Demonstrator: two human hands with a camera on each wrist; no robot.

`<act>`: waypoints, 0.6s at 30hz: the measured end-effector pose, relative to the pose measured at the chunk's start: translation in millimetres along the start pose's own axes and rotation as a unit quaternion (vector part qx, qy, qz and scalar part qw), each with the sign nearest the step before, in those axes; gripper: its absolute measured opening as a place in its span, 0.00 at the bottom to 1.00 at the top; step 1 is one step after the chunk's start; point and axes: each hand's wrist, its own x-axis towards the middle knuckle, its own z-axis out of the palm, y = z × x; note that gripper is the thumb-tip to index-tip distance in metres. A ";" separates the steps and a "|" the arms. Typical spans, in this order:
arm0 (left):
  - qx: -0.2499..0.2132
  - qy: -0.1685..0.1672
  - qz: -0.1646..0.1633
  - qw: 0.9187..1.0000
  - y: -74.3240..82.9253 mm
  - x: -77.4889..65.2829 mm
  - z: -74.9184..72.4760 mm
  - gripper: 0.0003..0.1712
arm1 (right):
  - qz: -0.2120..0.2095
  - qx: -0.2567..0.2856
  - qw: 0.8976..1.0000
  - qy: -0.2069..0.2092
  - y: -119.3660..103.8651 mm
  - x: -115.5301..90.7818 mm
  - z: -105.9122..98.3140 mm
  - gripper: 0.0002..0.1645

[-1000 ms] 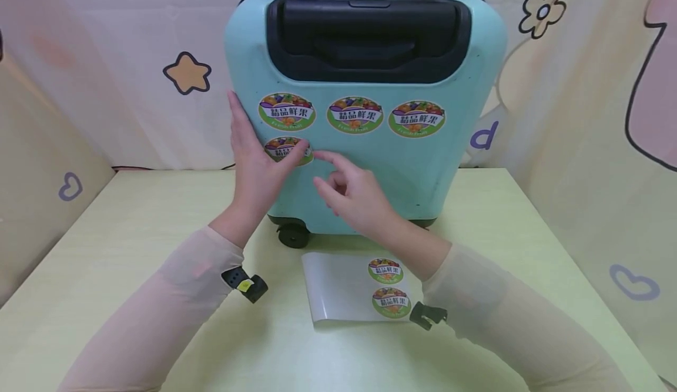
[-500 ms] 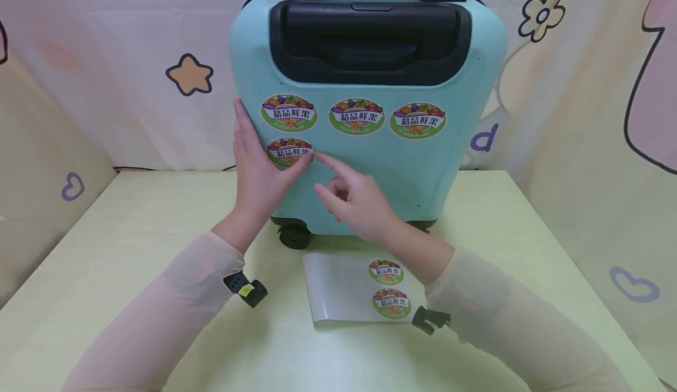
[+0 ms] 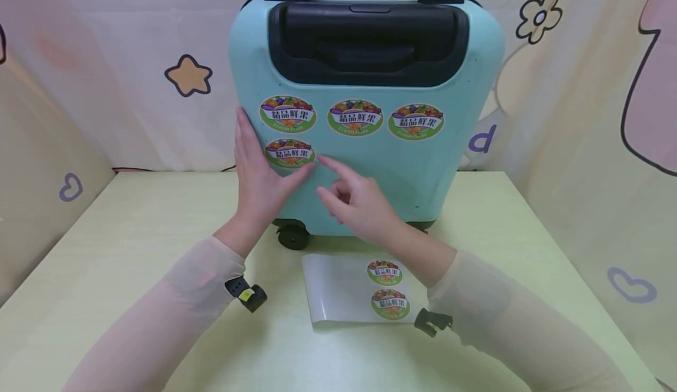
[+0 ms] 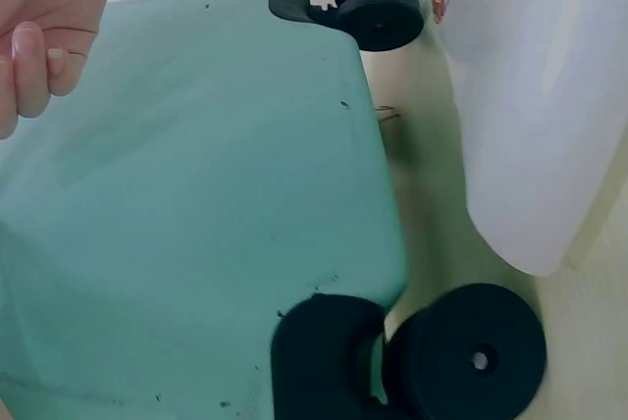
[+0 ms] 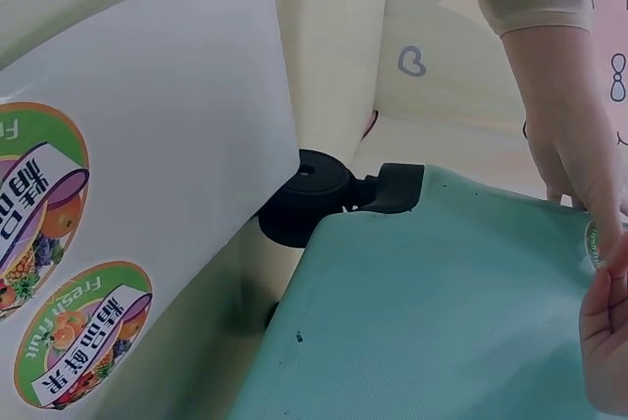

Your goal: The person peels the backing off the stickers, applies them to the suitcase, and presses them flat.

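A light blue suitcase (image 3: 391, 171) stands upright, with three oval fruit stickers in a row below its black handle recess. A fourth oval sticker (image 3: 288, 153) is on the suitcase under the leftmost one. My left hand (image 3: 259, 177) lies along the suitcase's left edge with fingers extended, its thumb reaching to the sticker's lower right rim. My right hand (image 3: 365, 204) points its straight index finger at that sticker's right end; whether it touches is hard to tell. Its thumb is extended, the other fingers are curled. The right wrist view shows the left hand (image 5: 574, 150) at the partly hidden sticker.
A white backing sheet (image 3: 338, 289) with two oval stickers (image 3: 390, 304) lies on the pale table (image 3: 174, 204) before the suitcase, its left end lifting slightly. A suitcase wheel (image 3: 293, 237) rests on the table. Patterned cloth (image 3: 127, 74) hangs behind.
My left thumb has slid down off the face of the lower sticker to its lower right rim, leaving more of it visible. The right hand has barely moved.
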 end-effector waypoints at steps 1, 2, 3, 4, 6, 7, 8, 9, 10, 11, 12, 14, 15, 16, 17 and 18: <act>-0.001 0.002 -0.004 1.000 0.5 0.7 0.8 0.69 | -0.001 -0.001 1.000 0.000 0.2 -0.4 -0.4 0.30; -0.002 0.006 -0.006 1.000 1.4 1.6 1.4 0.69 | -0.001 0.000 1.000 0.000 0.4 -0.6 -0.9 0.30; -0.003 0.011 -0.008 1.000 2.1 2.6 2.1 0.70 | -0.003 -0.003 1.000 0.004 0.8 -0.6 -1.4 0.30; -0.005 0.014 -0.012 1.000 3.1 3.7 2.6 0.70 | -0.009 -0.007 1.000 0.010 0.6 -0.4 -2.4 0.29; -0.012 0.019 -0.017 1.000 4.8 5.3 3.3 0.70 | -0.032 -0.026 0.999 0.034 -0.8 0.2 -5.7 0.28; -0.019 0.021 -0.020 0.999 5.9 5.7 3.4 0.71 | -0.054 -0.042 0.996 0.053 -2.1 1.0 -8.3 0.26; -0.025 0.021 -0.023 0.999 6.7 6.1 3.5 0.71 | -0.083 -0.063 0.992 0.075 -3.5 2.2 -11.5 0.24; -0.034 0.020 -0.027 0.999 7.2 6.3 3.6 0.71 | -0.118 -0.094 0.983 0.101 -5.4 4.1 -15.5 0.22; -0.041 0.018 -0.032 0.998 8.0 6.6 3.6 0.71 | -0.158 -0.130 0.971 0.127 -8.5 6.3 -20.5 0.21; -0.048 0.018 -0.034 0.998 8.6 7.0 3.5 0.71 | -0.199 -0.170 0.953 0.154 -11.7 9.1 -26.0 0.19; -0.053 0.018 -0.034 0.998 9.2 7.7 3.4 0.71 | -0.237 -0.214 0.930 0.180 -15.2 12.4 -31.7 0.19; -0.056 0.020 -0.033 0.998 9.9 9.3 3.6 0.71 | -0.291 -0.304 0.880 0.222 -23.0 19.6 -43.4 0.19; -0.055 0.021 -0.033 0.998 10.4 10.3 3.7 0.71 | -0.302 -0.345 0.857 0.235 -26.5 23.0 -49.3 0.21; -0.054 0.022 -0.034 0.998 10.6 11.1 3.8 0.71 | -0.303 -0.381 0.839 0.242 -29.6 25.8 -54.5 0.23; -0.054 0.023 -0.034 0.998 10.6 11.7 4.0 0.71 | -0.293 -0.414 0.827 0.242 -32.1 28.1 -59.2 0.25; -0.054 0.025 -0.036 0.998 10.4 12.2 4.5 0.72 | -0.276 -0.441 0.821 0.237 -33.8 29.6 -63.1 0.28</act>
